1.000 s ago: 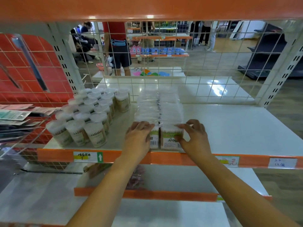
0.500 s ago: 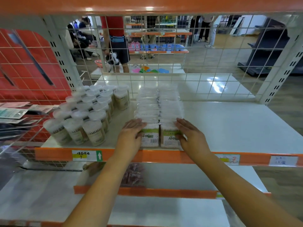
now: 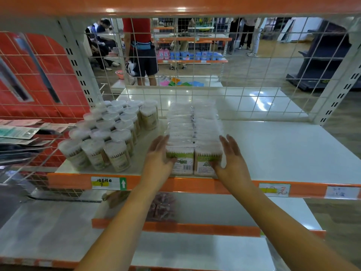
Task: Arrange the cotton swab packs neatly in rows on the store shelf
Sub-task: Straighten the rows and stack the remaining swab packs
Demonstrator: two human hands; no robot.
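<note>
Presently, two rows of cotton swab packs (image 3: pixel 193 133) (on the shelf (image 3: pixel 283 153)) are pressed between the flat, open-fingered left hand (image 3: pixel 159 163) and right hand (image 3: pixel 231 163).

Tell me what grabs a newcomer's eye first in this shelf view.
Two open hands, left hand and right hand, press flat against the sides of two rows of cotton swab packs at the shelf's middle front. Left of them stands a block of round tubs.
</note>
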